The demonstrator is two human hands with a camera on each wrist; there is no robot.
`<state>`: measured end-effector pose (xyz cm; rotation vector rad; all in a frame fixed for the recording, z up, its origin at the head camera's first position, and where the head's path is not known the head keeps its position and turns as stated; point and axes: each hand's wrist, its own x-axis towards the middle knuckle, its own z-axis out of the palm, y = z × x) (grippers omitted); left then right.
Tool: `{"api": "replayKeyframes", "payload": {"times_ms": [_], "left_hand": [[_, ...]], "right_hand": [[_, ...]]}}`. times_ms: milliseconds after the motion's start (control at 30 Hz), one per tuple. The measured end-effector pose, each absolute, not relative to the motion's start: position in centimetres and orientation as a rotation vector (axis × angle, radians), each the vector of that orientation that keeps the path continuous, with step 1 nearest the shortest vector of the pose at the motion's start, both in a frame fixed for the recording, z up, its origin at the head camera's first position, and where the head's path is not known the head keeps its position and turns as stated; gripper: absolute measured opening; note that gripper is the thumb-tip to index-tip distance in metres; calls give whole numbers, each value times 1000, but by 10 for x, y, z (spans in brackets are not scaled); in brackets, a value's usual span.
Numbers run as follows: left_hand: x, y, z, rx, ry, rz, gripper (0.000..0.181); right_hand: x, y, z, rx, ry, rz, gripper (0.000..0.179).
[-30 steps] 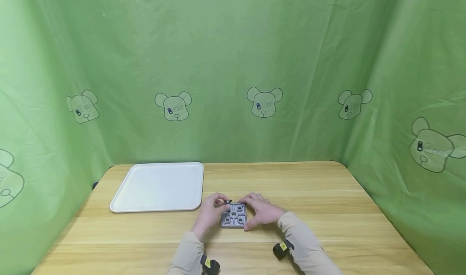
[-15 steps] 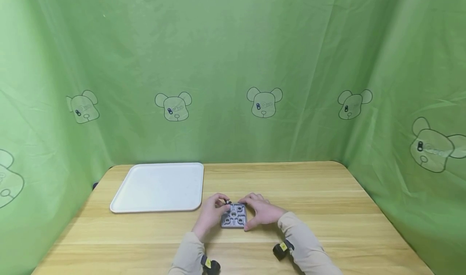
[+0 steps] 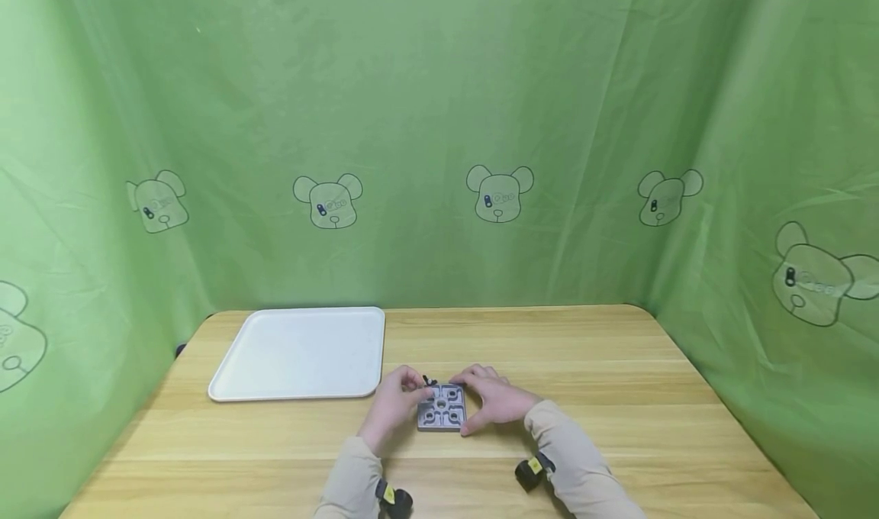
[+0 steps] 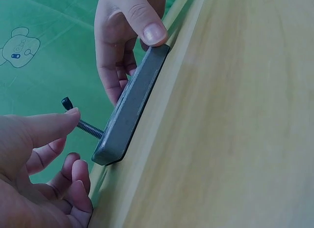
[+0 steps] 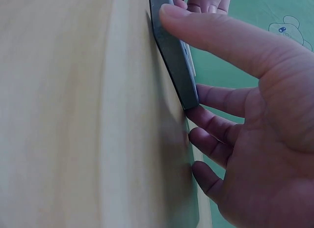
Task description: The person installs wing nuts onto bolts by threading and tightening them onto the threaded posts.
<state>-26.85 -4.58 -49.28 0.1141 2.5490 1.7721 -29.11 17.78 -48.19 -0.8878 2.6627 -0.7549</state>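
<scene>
A square grey metal plate (image 3: 442,407) with raised ribs and several holes lies on the table. A black wing screw (image 3: 429,380) stands in its far left corner; its threaded shank (image 4: 90,128) shows in the left wrist view, rising from the plate's face. With the tip of its thumb (image 4: 73,111), my left hand (image 3: 394,406) touches the screw just below the wing head. Its other fingers are loosely bent, apart from the screw. My right hand (image 3: 497,398) holds the plate's right side between thumb (image 5: 173,11) and fingers.
A white tray (image 3: 302,389) lies at the back left of the wooden table (image 3: 584,351). Green curtains (image 3: 439,267) stand behind the table and at both sides. A small black camera is strapped to each wrist.
The wing head has turned a little. My left forefinger has drawn back from the screw and the left wrist has shifted slightly left. My right hand and the plate have stayed put.
</scene>
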Motion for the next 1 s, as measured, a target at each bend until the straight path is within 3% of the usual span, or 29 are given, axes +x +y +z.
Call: {"api": "replayKeyframes", "payload": {"times_ms": [1000], "left_hand": [[-268, -40, -493, 167, 2605, 1735, 16]], "right_hand": [[-294, 179, -484, -891, 2644, -768, 87]]}}
